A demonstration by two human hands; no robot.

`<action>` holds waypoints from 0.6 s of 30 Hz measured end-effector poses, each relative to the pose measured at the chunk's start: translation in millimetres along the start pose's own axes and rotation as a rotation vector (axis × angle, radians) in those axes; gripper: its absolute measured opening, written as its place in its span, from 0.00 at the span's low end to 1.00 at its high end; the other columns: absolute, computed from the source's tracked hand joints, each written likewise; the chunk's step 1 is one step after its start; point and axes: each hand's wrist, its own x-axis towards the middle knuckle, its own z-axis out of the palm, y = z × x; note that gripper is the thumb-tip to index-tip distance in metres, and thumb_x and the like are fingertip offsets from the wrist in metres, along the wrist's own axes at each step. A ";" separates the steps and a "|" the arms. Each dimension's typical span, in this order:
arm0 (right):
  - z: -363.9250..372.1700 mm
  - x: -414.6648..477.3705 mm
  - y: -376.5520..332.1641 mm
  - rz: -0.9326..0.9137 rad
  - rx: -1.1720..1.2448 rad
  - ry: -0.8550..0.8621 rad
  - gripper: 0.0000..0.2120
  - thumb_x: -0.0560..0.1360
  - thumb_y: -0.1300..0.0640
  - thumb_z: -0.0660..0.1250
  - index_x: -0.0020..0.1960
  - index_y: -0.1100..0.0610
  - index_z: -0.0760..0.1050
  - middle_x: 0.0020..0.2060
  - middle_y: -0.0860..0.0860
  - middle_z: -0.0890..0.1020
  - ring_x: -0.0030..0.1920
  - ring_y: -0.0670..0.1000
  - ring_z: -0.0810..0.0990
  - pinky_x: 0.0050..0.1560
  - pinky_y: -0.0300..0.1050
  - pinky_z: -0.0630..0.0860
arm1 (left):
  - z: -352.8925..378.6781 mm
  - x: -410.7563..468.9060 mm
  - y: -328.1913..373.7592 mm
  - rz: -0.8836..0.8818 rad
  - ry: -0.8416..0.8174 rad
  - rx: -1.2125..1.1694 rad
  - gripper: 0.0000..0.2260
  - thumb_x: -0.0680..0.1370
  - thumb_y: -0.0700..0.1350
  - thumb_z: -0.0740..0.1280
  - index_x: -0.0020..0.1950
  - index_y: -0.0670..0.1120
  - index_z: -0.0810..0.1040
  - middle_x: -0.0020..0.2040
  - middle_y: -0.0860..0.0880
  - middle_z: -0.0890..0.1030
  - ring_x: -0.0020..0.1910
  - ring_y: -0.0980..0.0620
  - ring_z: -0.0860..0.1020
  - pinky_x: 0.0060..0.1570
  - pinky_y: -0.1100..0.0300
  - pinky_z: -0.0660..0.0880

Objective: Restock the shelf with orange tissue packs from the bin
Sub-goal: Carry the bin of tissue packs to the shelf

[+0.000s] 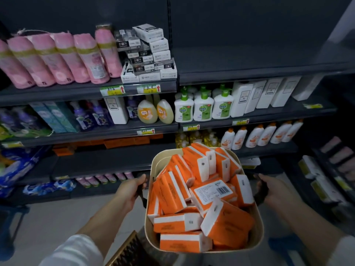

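Note:
A cream bin [258, 227] hangs in front of me, piled with several orange-and-white tissue packs [199, 198]. My left hand [130, 191] is shut on the bin's dark left handle. On the other side, my right hand [272, 189] grips the dark right handle. On the shelf [99, 162] behind the bin, a thin row of orange tissue packs [123, 142] lies at the back, with dark bare board in front of it.
Pink rolls and stacked boxes fill the top left shelf. Handwash bottles [202, 109] stand at mid height, white-orange bottles [261, 135] to the right. Blue bags [17, 166] sit low at the left. A side rack [330, 169] juts out on the right. Pale floor lies below.

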 end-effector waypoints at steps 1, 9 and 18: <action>0.5 8.0 -4.5 0.005 -0.005 0.008 0.12 0.80 0.59 0.58 0.38 0.59 0.72 0.13 0.47 0.69 0.26 0.45 0.67 0.28 0.36 0.67 | 7.1 7.0 1.3 -0.003 -0.006 0.006 0.06 0.78 0.39 0.65 0.41 0.43 0.78 0.36 0.47 0.77 0.36 0.51 0.74 0.44 0.59 0.72; 23.7 78.9 -44.7 0.046 -0.077 0.030 0.13 0.79 0.61 0.59 0.36 0.59 0.70 0.24 0.52 0.72 0.30 0.48 0.66 0.30 0.38 0.68 | 62.5 64.5 7.2 -0.071 0.052 -0.044 0.05 0.77 0.36 0.65 0.42 0.42 0.77 0.37 0.47 0.77 0.34 0.52 0.73 0.39 0.62 0.72; 101.2 121.8 -64.2 0.130 -0.210 -0.086 0.11 0.79 0.60 0.60 0.38 0.59 0.72 0.17 0.50 0.74 0.25 0.49 0.73 0.16 0.32 0.68 | 55.9 87.2 3.7 -0.153 0.251 -0.166 0.06 0.78 0.36 0.64 0.40 0.39 0.76 0.35 0.45 0.75 0.35 0.50 0.73 0.40 0.60 0.72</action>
